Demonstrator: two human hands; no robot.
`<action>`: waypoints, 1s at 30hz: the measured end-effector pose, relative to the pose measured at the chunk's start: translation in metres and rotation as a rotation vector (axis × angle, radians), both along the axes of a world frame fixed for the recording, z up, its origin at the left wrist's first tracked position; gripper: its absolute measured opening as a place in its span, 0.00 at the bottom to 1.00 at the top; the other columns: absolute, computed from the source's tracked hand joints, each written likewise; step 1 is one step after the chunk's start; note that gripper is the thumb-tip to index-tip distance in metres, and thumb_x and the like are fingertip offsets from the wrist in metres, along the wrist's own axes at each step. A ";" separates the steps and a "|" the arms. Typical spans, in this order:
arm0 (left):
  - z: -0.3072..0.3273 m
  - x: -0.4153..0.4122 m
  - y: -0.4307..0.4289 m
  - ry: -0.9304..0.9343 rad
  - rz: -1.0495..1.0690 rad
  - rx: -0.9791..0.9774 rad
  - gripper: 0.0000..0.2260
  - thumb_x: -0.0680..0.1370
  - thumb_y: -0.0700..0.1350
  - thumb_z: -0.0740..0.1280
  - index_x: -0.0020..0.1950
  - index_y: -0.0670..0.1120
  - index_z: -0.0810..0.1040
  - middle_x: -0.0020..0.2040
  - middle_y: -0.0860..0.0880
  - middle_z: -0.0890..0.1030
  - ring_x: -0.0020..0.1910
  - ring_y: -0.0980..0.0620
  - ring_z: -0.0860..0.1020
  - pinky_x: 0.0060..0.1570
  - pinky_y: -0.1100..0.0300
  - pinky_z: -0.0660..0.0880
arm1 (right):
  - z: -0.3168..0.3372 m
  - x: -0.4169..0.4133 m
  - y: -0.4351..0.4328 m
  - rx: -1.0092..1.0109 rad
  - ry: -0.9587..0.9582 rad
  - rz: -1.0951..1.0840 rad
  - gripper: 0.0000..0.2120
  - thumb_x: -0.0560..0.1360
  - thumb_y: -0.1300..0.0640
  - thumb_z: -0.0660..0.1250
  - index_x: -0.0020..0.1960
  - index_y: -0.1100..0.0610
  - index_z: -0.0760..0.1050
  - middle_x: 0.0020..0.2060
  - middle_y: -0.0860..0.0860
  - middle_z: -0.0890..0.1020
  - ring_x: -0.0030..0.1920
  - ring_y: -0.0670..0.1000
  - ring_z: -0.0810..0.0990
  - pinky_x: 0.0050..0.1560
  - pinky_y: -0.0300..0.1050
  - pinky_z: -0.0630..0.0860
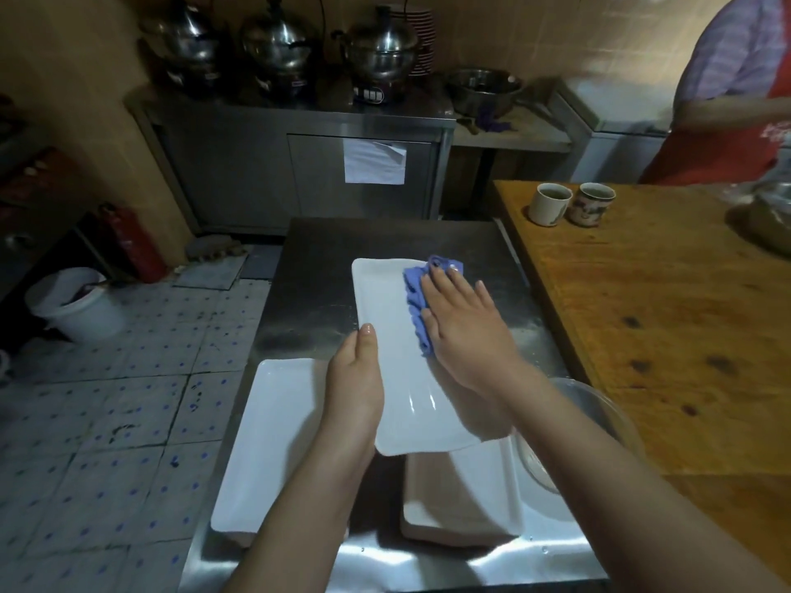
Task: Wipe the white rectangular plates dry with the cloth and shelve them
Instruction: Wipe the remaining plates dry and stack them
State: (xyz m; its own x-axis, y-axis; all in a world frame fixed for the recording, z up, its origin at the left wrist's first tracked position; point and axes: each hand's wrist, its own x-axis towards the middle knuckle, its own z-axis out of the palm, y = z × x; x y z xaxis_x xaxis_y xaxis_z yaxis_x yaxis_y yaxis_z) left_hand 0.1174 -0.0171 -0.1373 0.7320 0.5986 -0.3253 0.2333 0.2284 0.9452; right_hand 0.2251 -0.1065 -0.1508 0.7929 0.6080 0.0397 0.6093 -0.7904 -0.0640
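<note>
**Trainee:** Where was the workpiece, and how was it held?

**Technician:** The white rectangular plate [385, 336] sat at the middle of the steel tabletop [325, 250], with its long side running from the near edge toward the far edge. Its near end overlapped a stack of plates [483, 498] by the near edge. The left hand [355, 387] held the plate's left long rim, thumb laid along the top. The fingers were hidden beneath. That grip probably braced the plate against sliding under wiping pressure.

**Trainee:** And the right hand?

**Technician:** The right hand [464, 323] was spread flat, fingers straight, pressing the blue cloth [417, 293] onto the far right portion of the plate. A flat palm spreads the pressure over a broad strip, which suits a shallow dish.

**Trainee:** Why were the other items placed where they were?

**Technician:** A second plate [274, 442] lay alone at the near left corner. Whether it was already dry could not be determined. A glass bowl [599, 421] stood at the right edge, just beside the stack.

**Trainee:** Progress?

**Technician:** Judged as mid-wipe. The plate surface showed glare near its near end, possibly moisture, and no shelf was in view, so shelving was not yet begun.
</note>
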 end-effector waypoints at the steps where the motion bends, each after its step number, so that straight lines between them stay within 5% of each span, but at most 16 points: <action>1: 0.000 0.000 0.003 0.000 0.001 0.002 0.12 0.82 0.52 0.53 0.50 0.51 0.74 0.47 0.47 0.81 0.46 0.47 0.81 0.51 0.51 0.78 | -0.003 -0.005 -0.005 0.010 0.009 -0.033 0.25 0.83 0.48 0.39 0.78 0.52 0.41 0.77 0.48 0.42 0.77 0.50 0.39 0.70 0.45 0.32; 6: -0.001 0.000 0.018 0.025 0.023 0.055 0.14 0.82 0.54 0.52 0.53 0.49 0.75 0.45 0.48 0.81 0.44 0.48 0.80 0.44 0.54 0.78 | -0.033 -0.059 -0.020 0.107 -0.012 0.010 0.29 0.79 0.49 0.38 0.75 0.62 0.57 0.75 0.55 0.58 0.76 0.56 0.54 0.72 0.53 0.46; 9: -0.001 0.000 0.021 0.046 0.008 0.062 0.14 0.82 0.54 0.52 0.52 0.50 0.74 0.45 0.48 0.81 0.44 0.48 0.80 0.44 0.55 0.78 | -0.038 -0.068 -0.023 0.129 0.062 0.039 0.32 0.78 0.45 0.32 0.77 0.59 0.48 0.77 0.52 0.50 0.77 0.53 0.46 0.73 0.48 0.40; 12: 0.002 0.003 0.016 0.063 -0.036 0.076 0.15 0.82 0.54 0.52 0.54 0.49 0.74 0.47 0.48 0.81 0.45 0.50 0.80 0.42 0.59 0.76 | -0.028 -0.040 -0.014 0.120 0.091 -0.004 0.26 0.82 0.49 0.40 0.78 0.54 0.41 0.77 0.49 0.42 0.77 0.49 0.39 0.72 0.44 0.36; 18: 0.005 0.001 0.011 0.055 -0.056 0.037 0.14 0.82 0.53 0.54 0.53 0.48 0.76 0.47 0.48 0.82 0.44 0.49 0.81 0.44 0.58 0.77 | -0.009 -0.008 0.007 0.127 0.073 -0.145 0.25 0.83 0.49 0.42 0.78 0.54 0.44 0.78 0.50 0.44 0.77 0.51 0.42 0.73 0.46 0.39; 23: 0.000 0.001 0.025 0.076 -0.006 0.046 0.15 0.81 0.55 0.54 0.53 0.48 0.76 0.49 0.45 0.82 0.46 0.45 0.81 0.51 0.48 0.79 | -0.023 -0.070 -0.011 0.146 0.148 0.024 0.34 0.75 0.44 0.32 0.78 0.57 0.44 0.78 0.52 0.46 0.77 0.52 0.43 0.74 0.46 0.41; 26: 0.000 0.001 0.021 0.079 -0.014 0.017 0.16 0.82 0.55 0.53 0.53 0.48 0.76 0.47 0.46 0.82 0.45 0.46 0.81 0.49 0.50 0.79 | -0.026 -0.069 -0.016 0.113 0.240 -0.012 0.26 0.82 0.49 0.41 0.78 0.53 0.40 0.77 0.48 0.42 0.77 0.48 0.39 0.74 0.45 0.39; 30: 0.004 0.008 0.020 0.062 -0.012 0.014 0.15 0.82 0.55 0.53 0.49 0.49 0.76 0.45 0.47 0.81 0.42 0.48 0.81 0.45 0.56 0.78 | -0.016 -0.045 -0.002 0.094 0.132 -0.020 0.25 0.83 0.51 0.43 0.78 0.55 0.42 0.78 0.50 0.44 0.77 0.50 0.42 0.74 0.48 0.40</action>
